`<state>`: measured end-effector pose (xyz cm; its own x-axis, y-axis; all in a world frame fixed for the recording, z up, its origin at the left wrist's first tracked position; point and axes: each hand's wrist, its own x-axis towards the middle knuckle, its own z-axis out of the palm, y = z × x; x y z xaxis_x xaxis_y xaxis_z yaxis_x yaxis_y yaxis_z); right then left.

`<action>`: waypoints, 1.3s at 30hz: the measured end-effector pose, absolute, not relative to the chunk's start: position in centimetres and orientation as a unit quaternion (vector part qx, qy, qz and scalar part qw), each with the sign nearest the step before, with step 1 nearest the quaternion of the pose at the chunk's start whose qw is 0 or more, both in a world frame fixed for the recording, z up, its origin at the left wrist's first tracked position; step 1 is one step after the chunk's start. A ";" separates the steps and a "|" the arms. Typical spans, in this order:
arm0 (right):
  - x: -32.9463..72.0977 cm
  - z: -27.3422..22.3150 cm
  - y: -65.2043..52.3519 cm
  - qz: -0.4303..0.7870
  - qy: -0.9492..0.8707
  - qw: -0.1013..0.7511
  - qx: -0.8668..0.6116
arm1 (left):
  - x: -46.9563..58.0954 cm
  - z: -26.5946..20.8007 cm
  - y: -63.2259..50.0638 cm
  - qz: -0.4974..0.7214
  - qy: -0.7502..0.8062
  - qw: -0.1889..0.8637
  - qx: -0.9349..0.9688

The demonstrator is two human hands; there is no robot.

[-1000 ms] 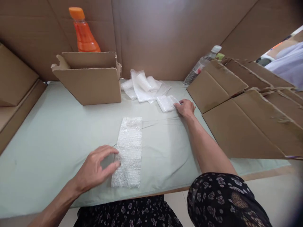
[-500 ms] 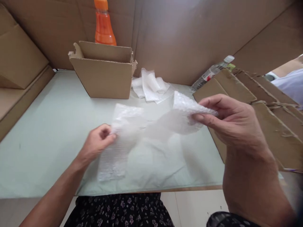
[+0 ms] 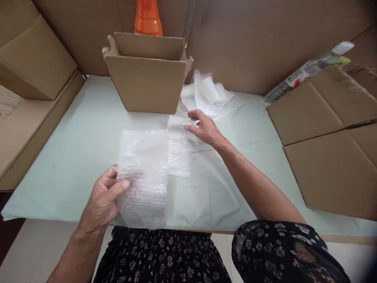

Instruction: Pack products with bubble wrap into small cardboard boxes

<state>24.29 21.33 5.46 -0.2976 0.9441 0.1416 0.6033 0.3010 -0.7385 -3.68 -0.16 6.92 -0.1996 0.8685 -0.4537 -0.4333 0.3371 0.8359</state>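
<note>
My left hand [image 3: 107, 192] is closed on the left edge of a clear bubble wrap sheet [image 3: 144, 173], thumb on top. This sheet is raised over the table's front edge, and its far side overlaps a narrower bubble wrap strip [image 3: 179, 147] lying on the cloth. By the upper right edge of that strip is my right hand [image 3: 203, 125], thumb and fingers apart with nothing visible between them. Whether the thumb touches the strip I cannot tell. Just beyond the right hand lies a loose pile of bubble wrap bags [image 3: 210, 92].
A cardboard box [image 3: 150, 84] with an open top stands at the back, an orange bottle [image 3: 148, 19] behind it. Cardboard boxes [image 3: 332, 157] and a clear plastic bottle [image 3: 306, 74] are on the right. More cardboard [image 3: 32, 67] borders the left. Pale green cloth [image 3: 73, 157] covers the table.
My right hand has let go of the bubble wrap it held up on the right and moved left. The left hand now holds a wider sheet near the front edge. The view has shifted.
</note>
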 end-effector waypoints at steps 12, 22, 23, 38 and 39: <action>27.0 4.8 9.3 0.205 -0.850 0.275 -0.400 | 3.0 3.7 3.3 0.407 0.561 0.682 0.236; 24.4 1.4 8.7 0.110 -0.921 0.117 -0.353 | -0.3 5.4 -2.8 0.291 0.529 0.677 0.421; 24.4 1.3 8.6 0.108 -0.921 0.117 -0.355 | -1.1 5.5 -3.8 0.259 0.513 0.687 0.444; 24.4 1.2 8.9 0.089 -0.926 0.129 -0.343 | -0.7 8.9 -1.1 0.315 0.538 0.251 0.741; 24.4 1.1 8.9 0.090 -0.926 0.131 -0.344 | -1.0 8.9 -0.8 0.296 0.525 0.262 0.754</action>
<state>24.43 8.91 1.07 -0.7294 0.6596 0.1812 0.6124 0.7477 -0.2568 -0.98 -0.75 8.90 0.2739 0.9463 0.1716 0.6354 -0.3120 0.7064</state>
